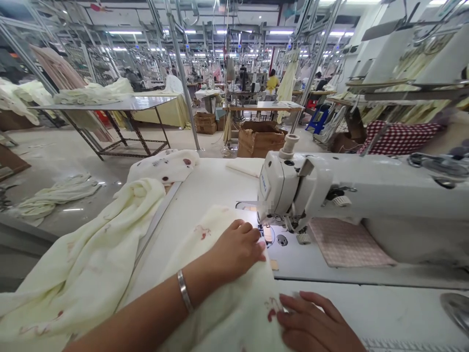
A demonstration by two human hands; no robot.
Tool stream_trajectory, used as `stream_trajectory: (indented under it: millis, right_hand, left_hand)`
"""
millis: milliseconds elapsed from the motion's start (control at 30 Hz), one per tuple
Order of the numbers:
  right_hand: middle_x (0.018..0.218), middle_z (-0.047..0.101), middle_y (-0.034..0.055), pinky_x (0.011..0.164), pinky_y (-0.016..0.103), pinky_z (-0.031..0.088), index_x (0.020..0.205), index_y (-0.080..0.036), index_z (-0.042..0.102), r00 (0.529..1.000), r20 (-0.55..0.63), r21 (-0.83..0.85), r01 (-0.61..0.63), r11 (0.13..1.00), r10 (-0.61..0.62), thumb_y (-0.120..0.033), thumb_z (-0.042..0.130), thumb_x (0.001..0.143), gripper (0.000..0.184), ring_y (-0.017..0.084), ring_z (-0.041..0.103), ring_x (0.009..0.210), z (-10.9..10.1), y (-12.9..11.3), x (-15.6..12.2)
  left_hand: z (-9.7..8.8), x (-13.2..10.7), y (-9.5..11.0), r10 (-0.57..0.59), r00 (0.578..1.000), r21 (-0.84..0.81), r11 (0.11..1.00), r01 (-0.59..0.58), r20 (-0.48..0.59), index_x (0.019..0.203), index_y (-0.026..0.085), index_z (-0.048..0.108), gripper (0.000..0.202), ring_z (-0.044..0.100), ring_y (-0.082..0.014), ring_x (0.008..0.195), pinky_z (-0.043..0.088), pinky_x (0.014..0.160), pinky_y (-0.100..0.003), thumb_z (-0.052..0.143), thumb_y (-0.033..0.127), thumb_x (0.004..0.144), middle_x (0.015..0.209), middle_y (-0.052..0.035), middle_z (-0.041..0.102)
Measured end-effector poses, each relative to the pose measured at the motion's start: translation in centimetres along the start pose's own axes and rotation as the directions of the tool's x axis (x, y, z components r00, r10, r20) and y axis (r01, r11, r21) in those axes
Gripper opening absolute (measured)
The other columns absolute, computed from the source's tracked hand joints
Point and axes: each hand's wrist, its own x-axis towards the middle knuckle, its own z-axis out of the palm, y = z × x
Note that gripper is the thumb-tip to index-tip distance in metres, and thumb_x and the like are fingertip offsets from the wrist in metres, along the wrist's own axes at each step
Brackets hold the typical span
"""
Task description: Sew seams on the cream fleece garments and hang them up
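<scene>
Pale yellow printed fabric (227,298) lies across the white sewing table, its right edge running up to the needle area of a white sewing machine (286,190). My left hand (236,249), below a silver bracelet, rests on the cloth beside the presser foot. Its fingers are curled and gather the edge of the fabric. Lower down, my right hand (315,320) lies at the same edge with its fingers stretched out, the fingertips touching the cloth. Its thumb is hidden.
More yellow fabric (102,249) hangs over the table's left side, near a white spotted cloth (161,166). A pink checked cloth (348,242) lies under the machine arm. Beyond stand a metal-legged table (146,102) and a cardboard box (260,139).
</scene>
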Motion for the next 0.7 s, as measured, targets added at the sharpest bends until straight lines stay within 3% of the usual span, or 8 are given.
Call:
stream_trajectory:
  millis: [100,200,267,367,433,533,700]
  right_hand:
    - [0.088,0.070,-0.0048,0.093,0.027,0.038,0.087,-0.023,0.059,1.000,-0.021,-0.015,0.004,1.000,-0.004,-0.015,0.042,0.090,0.020,0.012,0.062,0.095,-0.2,-0.5,0.7]
    - [0.083,0.069,0.0025,0.081,0.029,0.044,0.086,-0.020,0.059,0.994,-0.077,0.081,-0.073,0.994,0.079,-0.014,0.039,0.088,0.021,0.014,0.063,0.084,-0.4,-0.8,1.2]
    - [0.083,0.067,0.0056,0.080,0.031,0.045,0.086,-0.017,0.059,0.988,-0.101,0.201,-0.095,0.975,0.117,-0.010,0.039,0.085,0.021,0.016,0.060,0.082,-0.6,-1.0,1.3]
    - [0.083,0.065,0.0051,0.079,0.033,0.045,0.085,-0.016,0.059,0.995,-0.063,0.266,-0.063,0.962,0.083,-0.004,0.043,0.081,0.020,0.016,0.058,0.083,-1.0,-1.1,0.9]
    - [0.086,0.065,0.0051,0.077,0.033,0.046,0.087,-0.015,0.060,0.998,-0.022,0.242,-0.049,0.969,0.055,-0.003,0.045,0.080,0.020,0.016,0.057,0.085,-1.2,-1.1,0.4]
    - [0.089,0.066,0.0060,0.075,0.031,0.046,0.091,-0.015,0.060,1.000,-0.012,0.195,-0.021,0.981,0.023,-0.004,0.044,0.083,0.021,0.016,0.058,0.085,-1.6,-1.2,0.1]
    - [0.090,0.068,0.0042,0.073,0.029,0.046,0.090,-0.016,0.061,0.998,-0.032,0.113,0.062,0.992,-0.059,-0.010,0.044,0.088,0.018,0.015,0.060,0.083,-1.4,-0.3,1.2]
  left_hand:
    - [-0.5,-1.0,4.4,-0.169,0.985,-0.074,0.983,0.166,-0.032,0.085,0.019,0.064,0.019,0.055,-0.0202,0.083,0.040,0.087,-0.042,0.052,0.034,0.087,0.086,-0.0043,0.062]
    - [0.0,-2.7,9.3,-0.195,0.969,-0.008,0.981,0.196,-0.150,0.119,0.018,0.051,0.036,0.055,-0.0270,0.100,0.038,0.090,-0.048,0.048,0.036,0.088,0.108,-0.0109,0.062]
    - [0.5,-3.8,11.0,-0.218,0.965,0.063,0.971,0.229,-0.146,0.132,0.014,0.039,0.052,0.048,-0.0338,0.115,0.036,0.091,-0.052,0.044,0.043,0.089,0.124,-0.0179,0.053]
    - [0.8,-5.3,11.0,-0.245,0.969,0.026,0.969,0.244,0.037,0.133,0.011,0.038,0.072,0.034,-0.0371,0.128,0.030,0.099,-0.055,0.038,0.064,0.084,0.138,-0.0203,0.038]
    - [0.5,-6.1,10.1,-0.184,0.975,-0.010,0.982,0.186,0.121,0.134,0.014,0.037,0.074,0.028,-0.0360,0.131,0.026,0.104,-0.053,0.034,0.067,0.083,0.142,-0.0179,0.032]
    - [-0.1,-6.7,9.0,-0.119,0.982,-0.019,0.992,0.123,0.144,0.137,0.017,0.035,0.074,0.026,-0.0346,0.132,0.024,0.105,-0.052,0.031,0.068,0.083,0.144,-0.0156,0.029]
    - [-0.7,-6.1,7.3,-0.046,0.989,-0.037,0.998,0.051,0.138,0.133,0.016,0.040,0.075,0.034,-0.0339,0.128,0.029,0.102,-0.052,0.026,0.070,0.083,0.140,-0.0164,0.037]
